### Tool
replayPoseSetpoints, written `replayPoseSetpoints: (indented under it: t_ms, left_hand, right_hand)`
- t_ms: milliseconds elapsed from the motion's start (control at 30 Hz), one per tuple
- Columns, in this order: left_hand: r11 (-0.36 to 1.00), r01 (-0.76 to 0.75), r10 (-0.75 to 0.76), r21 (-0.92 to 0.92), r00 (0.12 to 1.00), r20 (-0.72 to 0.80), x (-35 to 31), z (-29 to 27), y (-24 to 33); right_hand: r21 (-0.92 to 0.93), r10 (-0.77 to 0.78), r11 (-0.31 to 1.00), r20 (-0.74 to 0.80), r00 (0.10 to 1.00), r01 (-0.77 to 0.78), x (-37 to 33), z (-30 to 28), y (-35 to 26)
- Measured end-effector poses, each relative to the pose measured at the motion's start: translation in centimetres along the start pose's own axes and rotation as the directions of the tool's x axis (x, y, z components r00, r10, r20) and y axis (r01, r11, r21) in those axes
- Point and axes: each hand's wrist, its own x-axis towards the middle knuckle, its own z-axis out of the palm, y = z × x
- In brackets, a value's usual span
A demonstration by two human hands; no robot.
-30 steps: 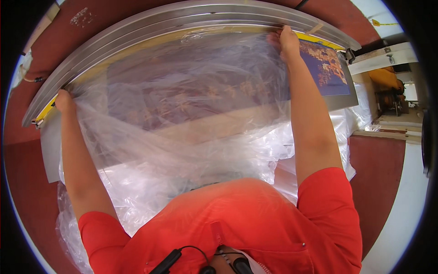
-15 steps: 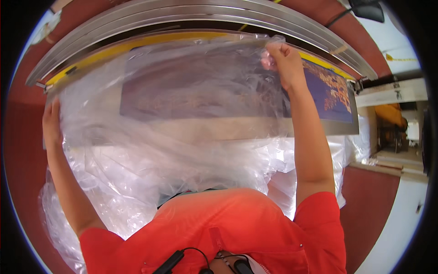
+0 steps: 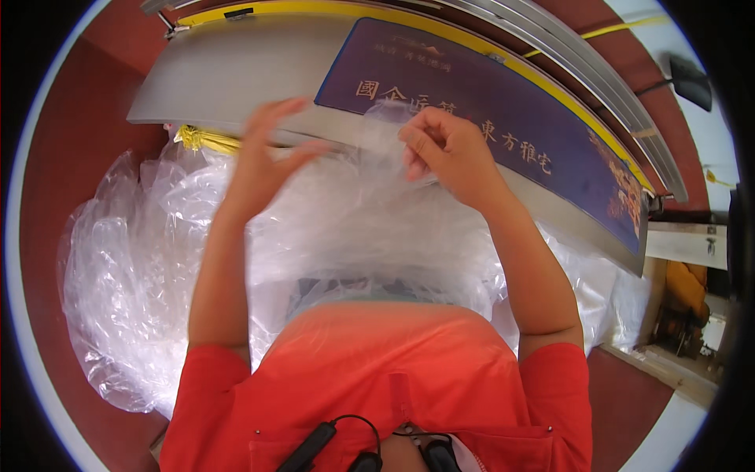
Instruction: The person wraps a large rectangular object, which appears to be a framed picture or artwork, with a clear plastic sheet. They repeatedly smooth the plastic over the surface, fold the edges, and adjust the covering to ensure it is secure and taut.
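Observation:
A clear plastic sheet [image 3: 377, 220] hangs bunched in front of my body and spreads down to the left. Its upper part is pinched in my right hand [image 3: 450, 149], above the near edge of a metal table. My left hand [image 3: 271, 153] is up beside it, thumb and fingers spread, blurred by motion and holding nothing. On the metal table [image 3: 228, 71] lies a dark purple-blue printed panel [image 3: 472, 118] with gold lettering and a gold tree pattern at its right end.
Beyond the panel run a yellow strip [image 3: 299, 9] and a long metal rail [image 3: 582, 71]. A yellow cloth or plastic tie [image 3: 208, 140] sits under the table's near left edge. More clear plastic [image 3: 118, 299] is heaped low at the left. The floor [image 3: 47, 259] is red.
The plastic sheet has come off the panel toward my body, baring the print. My left hand has let go and moved right; my right hand has drawn nearer with the sheet. The view has shifted.

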Motion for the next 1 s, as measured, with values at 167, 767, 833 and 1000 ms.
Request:
replayPoseSetpoints:
  t_ms: [167, 767, 833, 1000]
  left_hand:
    - [0.63, 0.07, 0.213, -0.774, 0.942, 0.258, 3.4, 1.8, 0.3]
    - [-0.224, -0.395, -0.442, 0.891, 0.856, 0.268, 13.6, -17.2, -40.6]
    - [0.3, -0.128, -0.275, 0.945, 0.937, 0.214, 17.5, -6.9, -35.8]
    - [0.64, 0.138, -0.213, 0.756, 0.977, 0.001, 19.5, -2.1, -30.9]
  right_hand:
    - [-0.303, -0.024, 0.952, 0.022, 0.999, 0.029, -4.8, -0.9, 0.5]
    - [-0.397, -0.283, 0.815, -0.909, 0.307, -0.422, -46.9, -45.4, 0.1]
    - [-0.7, -0.8, 0.502, -0.599, 0.036, -0.507, -39.8, -38.2, -7.3]
    - [-0.954, -0.781, 0.058, -0.228, 0.582, -0.295, -23.7, -27.5, 3.4]
